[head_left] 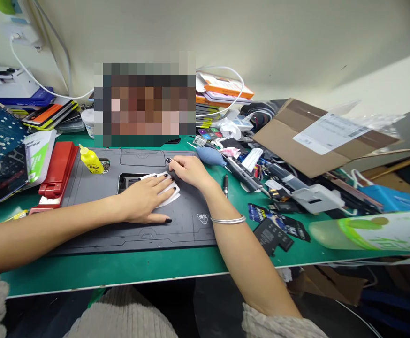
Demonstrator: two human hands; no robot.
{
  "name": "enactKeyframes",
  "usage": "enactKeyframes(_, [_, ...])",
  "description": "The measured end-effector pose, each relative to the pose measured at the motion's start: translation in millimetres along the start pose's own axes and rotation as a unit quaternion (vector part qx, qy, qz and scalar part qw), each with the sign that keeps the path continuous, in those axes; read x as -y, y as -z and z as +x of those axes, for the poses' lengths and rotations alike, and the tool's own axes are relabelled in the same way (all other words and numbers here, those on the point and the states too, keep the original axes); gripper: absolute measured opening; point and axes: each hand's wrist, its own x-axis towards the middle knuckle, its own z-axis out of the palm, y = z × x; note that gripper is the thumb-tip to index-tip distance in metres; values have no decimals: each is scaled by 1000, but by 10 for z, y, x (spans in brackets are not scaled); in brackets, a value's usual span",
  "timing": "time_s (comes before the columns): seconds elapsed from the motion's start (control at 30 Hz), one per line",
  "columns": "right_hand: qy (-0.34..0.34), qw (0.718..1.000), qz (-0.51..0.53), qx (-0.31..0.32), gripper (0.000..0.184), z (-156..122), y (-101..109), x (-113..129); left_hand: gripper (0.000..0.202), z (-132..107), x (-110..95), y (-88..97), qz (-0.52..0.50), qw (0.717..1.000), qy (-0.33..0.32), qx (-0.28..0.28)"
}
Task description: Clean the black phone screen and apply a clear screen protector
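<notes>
My left hand (147, 197) lies flat with its fingers spread, pressing on a white tissue (170, 197). Under the tissue and hand is a phone (128, 180) with its inside exposed; most of it is covered. The phone rests on a dark grey work mat (177, 232). Just right of the tissue, my right hand (189, 171) is closed with thumb and fingers drawn together over the mat. Whatever it may hold is too small or hidden to make out. A yellow squeeze bottle (92, 160) stands on the mat, left of the phone.
A red tool (55, 173) lies left of the mat. To the right are a blue air blower (210, 156), a pen-like tool (225, 185), black batteries (270, 234), loose clutter and an open cardboard box (317, 141). A clear bottle (331, 233) lies by the table's right front edge.
</notes>
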Motion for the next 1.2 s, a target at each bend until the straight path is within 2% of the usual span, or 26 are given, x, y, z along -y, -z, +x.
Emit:
enactKeyframes(0.13, [-3,1000,1,1,32,-2,-3,-7,76,0,-54,6,2,1000,-21,15])
enactKeyframes(0.33, [0,1000,5,1,31,-1,-2,-10,78,-4,82,4,-3,999,36,13])
enactKeyframes(0.5, [2,1000,8,-1,30,4,0,-9,86,-61,-54,-43,-14,1000,8,-5])
enactKeyframes(0.6, [1,1000,10,2,29,0,0,-15,87,-71,-69,-44,-17,1000,8,9])
enactKeyframes(0.8, [-1,1000,16,9,31,-13,0,-21,87,-65,98,-12,2,997,75,34])
enactKeyframes(0.9, [1,1000,22,6,33,-10,3,-7,92,-103,25,-3,6,996,75,36])
enactKeyframes(1.03, [4,999,34,-1,35,-3,11,19,91,-134,-81,33,-2,998,44,49])
enactKeyframes(1.2, [-3,999,36,-6,33,3,25,24,92,-87,11,90,-7,993,86,80])
